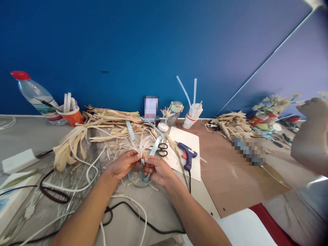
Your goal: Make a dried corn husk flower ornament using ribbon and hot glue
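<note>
At your far left, a bottle (42,94) with a red cap leans beside an orange cup (72,117) on the bench (156,218). Next comes a pile of dried husks (110,118), with pale strips and thin wires strewn in front of it.

Your left hand (126,164) is closed in a pinch near the base of a small husk flower (141,146). The flower stands between your two hands at the fingertips, petals up, with light-blue tape (142,160) around its base. Your right hand (159,169) is closed too, thumb and fingers pinching the tape close to that base, just beside your left fingertips.

Behind your right hand lie black-handled scissors (162,149). Further right, a blue glue gun (189,155) rests on a white sheet (193,138), with a cup (190,121) of glue sticks behind it. At the far right, another person's arm (311,136) shows beside more husks (234,124).
</note>
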### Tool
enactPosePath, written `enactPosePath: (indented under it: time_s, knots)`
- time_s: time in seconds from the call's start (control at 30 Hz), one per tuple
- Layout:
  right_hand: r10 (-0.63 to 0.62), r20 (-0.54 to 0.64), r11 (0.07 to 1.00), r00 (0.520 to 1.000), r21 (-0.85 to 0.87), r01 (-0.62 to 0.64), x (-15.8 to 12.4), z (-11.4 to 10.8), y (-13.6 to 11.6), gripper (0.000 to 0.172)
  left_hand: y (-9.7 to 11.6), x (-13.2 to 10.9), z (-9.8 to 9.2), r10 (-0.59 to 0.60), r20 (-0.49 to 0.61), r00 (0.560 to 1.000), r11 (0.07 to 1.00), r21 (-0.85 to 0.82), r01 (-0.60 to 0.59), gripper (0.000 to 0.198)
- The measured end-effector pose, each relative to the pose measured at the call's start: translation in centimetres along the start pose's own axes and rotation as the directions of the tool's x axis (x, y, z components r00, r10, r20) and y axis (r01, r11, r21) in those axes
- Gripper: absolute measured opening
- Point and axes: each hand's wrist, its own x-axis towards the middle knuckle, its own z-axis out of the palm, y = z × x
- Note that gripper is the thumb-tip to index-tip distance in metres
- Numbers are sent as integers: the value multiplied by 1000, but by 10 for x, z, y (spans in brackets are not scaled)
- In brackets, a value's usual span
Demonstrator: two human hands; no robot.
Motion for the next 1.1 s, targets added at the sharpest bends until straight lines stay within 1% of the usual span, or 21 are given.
enactPosePath:
  time_s: [0.1,0.17,0.23,0.33,0.43,0.5,0.6,0.73,0.83,0.9,1.0,1.03,1.1]
  knots:
    - [-131,-71,987,989,-105,124,1,1,2,16,1,0,1,12,-26,1000,1000,12,-12,21]
    - [-219,-109,960,970,-202,195,2,1,5,15,0,1,1,32,-41,999,999,20,-31,20]
    - [-309,-139,913,941,-322,252,3,2,8,15,0,1,2,34,-58,998,999,20,-33,20]
    - [-402,-156,831,902,-476,288,2,3,11,13,-1,0,1,23,-81,996,1000,8,-22,22]
    - [-428,-157,797,890,-530,290,0,3,11,12,-1,1,0,33,-93,995,999,0,-33,22]
    - [-417,-159,823,895,-484,298,1,3,10,12,-1,1,-1,50,-86,995,999,-4,-50,23]
    - [-329,-149,907,932,-326,268,2,1,8,15,-1,2,0,67,-60,996,998,-6,-68,24]
    - [-138,-81,981,987,-151,125,1,0,3,20,0,1,-1,48,-18,999,999,10,-48,23]
    - [-13,-23,998,1000,-59,12,-2,0,-2,19,1,-1,-4,23,47,999,1000,17,-24,22]
    - [40,1,999,999,-25,-40,-4,1,-5,18,2,-3,-4,9,69,998,1000,25,-11,20]
    - [45,10,999,999,-25,-45,-5,2,-6,16,4,-4,1,3,55,998,1000,3,-4,21]
    - [17,-1,999,1000,-36,-17,-4,3,-5,16,4,-4,3,5,37,999,1000,-16,-4,21]
    - [-83,-44,994,996,-78,79,-3,4,-2,15,5,-3,8,14,-14,1000,999,-50,-14,23]
